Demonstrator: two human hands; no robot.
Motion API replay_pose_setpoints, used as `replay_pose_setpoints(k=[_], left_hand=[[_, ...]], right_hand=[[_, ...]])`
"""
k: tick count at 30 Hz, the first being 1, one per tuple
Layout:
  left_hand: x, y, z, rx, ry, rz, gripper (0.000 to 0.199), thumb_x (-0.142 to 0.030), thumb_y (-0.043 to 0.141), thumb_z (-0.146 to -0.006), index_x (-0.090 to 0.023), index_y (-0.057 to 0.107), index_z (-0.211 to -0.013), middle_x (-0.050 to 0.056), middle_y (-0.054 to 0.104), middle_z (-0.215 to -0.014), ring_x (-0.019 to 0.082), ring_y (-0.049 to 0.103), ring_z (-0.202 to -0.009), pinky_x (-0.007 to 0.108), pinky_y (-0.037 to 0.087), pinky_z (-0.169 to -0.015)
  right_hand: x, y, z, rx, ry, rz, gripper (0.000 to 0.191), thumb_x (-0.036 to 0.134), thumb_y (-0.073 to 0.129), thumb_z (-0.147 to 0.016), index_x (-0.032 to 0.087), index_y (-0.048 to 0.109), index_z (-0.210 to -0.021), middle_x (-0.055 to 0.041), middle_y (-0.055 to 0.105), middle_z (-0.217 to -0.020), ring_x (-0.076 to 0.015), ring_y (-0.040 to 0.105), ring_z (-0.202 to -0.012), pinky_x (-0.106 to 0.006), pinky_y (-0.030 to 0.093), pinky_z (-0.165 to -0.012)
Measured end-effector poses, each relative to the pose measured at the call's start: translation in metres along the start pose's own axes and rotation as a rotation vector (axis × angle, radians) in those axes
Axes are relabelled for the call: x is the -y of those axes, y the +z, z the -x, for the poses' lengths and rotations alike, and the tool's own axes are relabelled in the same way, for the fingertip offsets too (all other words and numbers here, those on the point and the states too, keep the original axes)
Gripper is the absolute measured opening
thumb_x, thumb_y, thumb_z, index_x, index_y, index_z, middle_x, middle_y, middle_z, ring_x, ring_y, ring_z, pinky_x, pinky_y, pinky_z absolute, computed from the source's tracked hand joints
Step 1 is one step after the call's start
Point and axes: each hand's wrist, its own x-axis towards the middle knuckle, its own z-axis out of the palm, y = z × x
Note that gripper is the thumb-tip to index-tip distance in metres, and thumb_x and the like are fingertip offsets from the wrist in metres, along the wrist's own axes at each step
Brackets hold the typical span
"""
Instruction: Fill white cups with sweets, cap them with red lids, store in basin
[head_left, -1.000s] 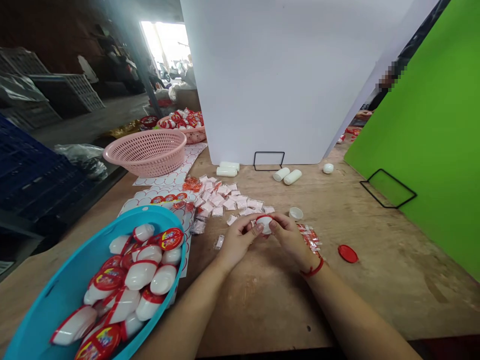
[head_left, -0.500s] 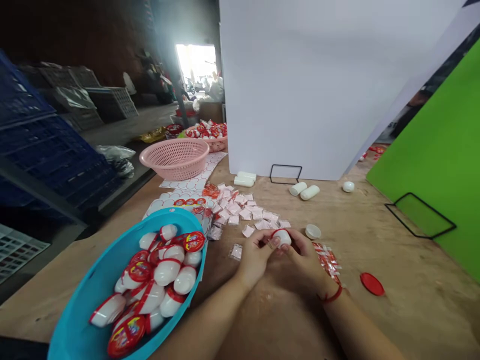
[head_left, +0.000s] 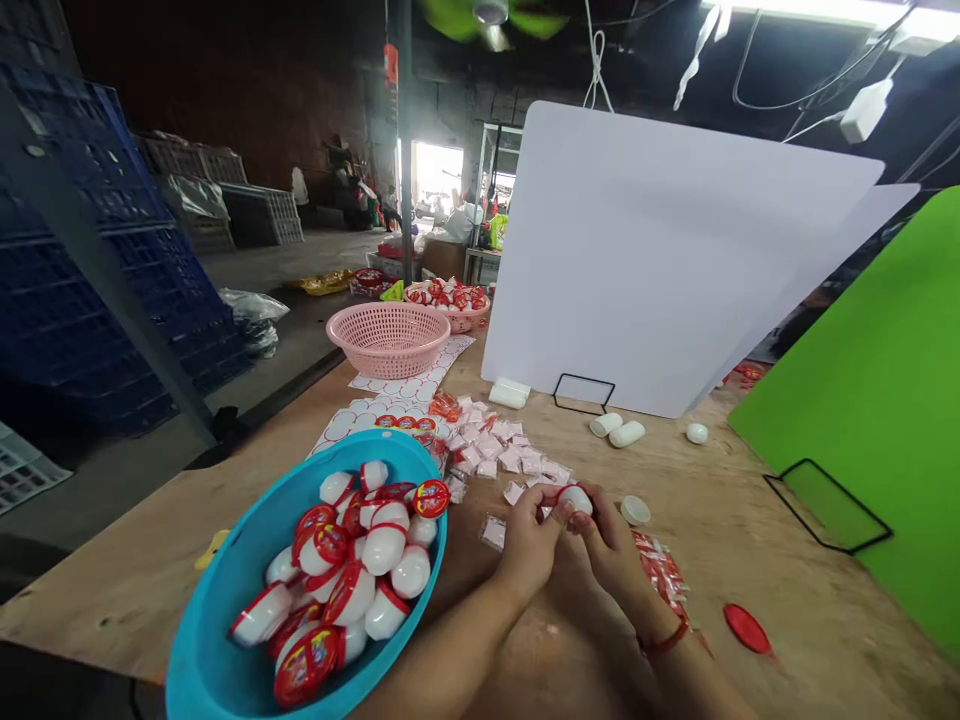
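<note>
A small white capsule with a red band [head_left: 575, 501] is pinched between the fingertips of my left hand [head_left: 529, 548] and my right hand [head_left: 611, 548], which has a red string bracelet [head_left: 664, 640] on its wrist. To the left of my hands, a turquoise tub [head_left: 247, 510] is full of similar white capsules with red labels. Small white sachets [head_left: 487, 447] lie scattered just beyond my fingers. A white cap [head_left: 635, 510] sits close to my right hand, and red sachets [head_left: 660, 570] lie below it.
A red lid [head_left: 746, 628] lies on the wooden table [head_left: 810, 560]. Farther back stand a pink basket [head_left: 388, 340], a white board [head_left: 675, 260] and a green board [head_left: 862, 420]. White capsule halves [head_left: 626, 433] lie near the board. Blue crates [head_left: 97, 270] stand left of the table.
The view has tilted upward, showing more ceiling and moving the table lower in the picture. My hands still hold the capsule together in front of me.
</note>
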Motion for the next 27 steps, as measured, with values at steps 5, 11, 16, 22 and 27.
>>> replay_pose_setpoints(k=[5, 11, 16, 22, 27], left_hand=[[-0.001, -0.005, -0.003, -0.041, 0.125, -0.126, 0.042, -0.058, 0.066, -0.087, -0.018, 0.067, -0.097, 0.006, 0.069, -0.091, 0.018, 0.061, -0.079, 0.032, 0.049, -0.076], [0.011, -0.007, -0.004, 0.041, 0.118, -0.15, 0.05, -0.07, 0.04, -0.096, -0.021, 0.051, -0.094, 0.004, 0.062, -0.086, 0.019, 0.06, -0.081, 0.035, 0.049, -0.079], [0.018, -0.005, -0.003, -0.135, 0.069, -0.071, 0.056, -0.076, 0.037, -0.093, -0.022, 0.05, -0.092, 0.008, 0.064, -0.096, 0.022, 0.062, -0.095, 0.038, 0.049, -0.09], [0.009, -0.006, -0.002, -0.13, 0.089, -0.05, 0.055, -0.075, 0.041, -0.093, -0.021, 0.055, -0.093, 0.006, 0.066, -0.093, 0.02, 0.062, -0.089, 0.036, 0.05, -0.086], [0.009, -0.008, 0.001, -0.088, 0.145, -0.151, 0.053, -0.072, 0.035, -0.097, -0.022, 0.052, -0.09, 0.004, 0.064, -0.086, 0.019, 0.06, -0.082, 0.034, 0.047, -0.079]], right_hand=[[0.011, -0.003, -0.012, 0.083, 0.087, -0.042, 0.043, 0.06, 0.052, -0.097, 0.021, 0.062, -0.112, -0.0063, 0.069, -0.091, -0.0196, 0.063, -0.075, -0.031, 0.055, -0.067], [0.027, 0.009, -0.024, 0.15, 0.093, 0.113, 0.044, 0.054, 0.033, -0.104, 0.022, 0.062, -0.1, -0.0071, 0.07, -0.088, -0.0204, 0.063, -0.074, -0.033, 0.05, -0.068], [0.04, 0.038, -0.022, 0.019, 0.075, 0.27, 0.042, 0.05, 0.032, -0.103, 0.023, 0.056, -0.081, -0.0063, 0.066, -0.074, -0.0208, 0.057, -0.066, -0.032, 0.041, -0.063], [0.046, 0.049, -0.02, -0.114, 0.124, 0.128, 0.04, 0.052, 0.04, -0.1, 0.022, 0.059, -0.084, -0.0048, 0.068, -0.077, -0.0199, 0.06, -0.068, -0.03, 0.042, -0.063], [0.041, 0.041, -0.017, -0.114, 0.061, 0.178, 0.041, 0.052, 0.037, -0.102, 0.021, 0.06, -0.09, -0.0043, 0.068, -0.076, -0.0202, 0.062, -0.068, -0.031, 0.044, -0.064]])
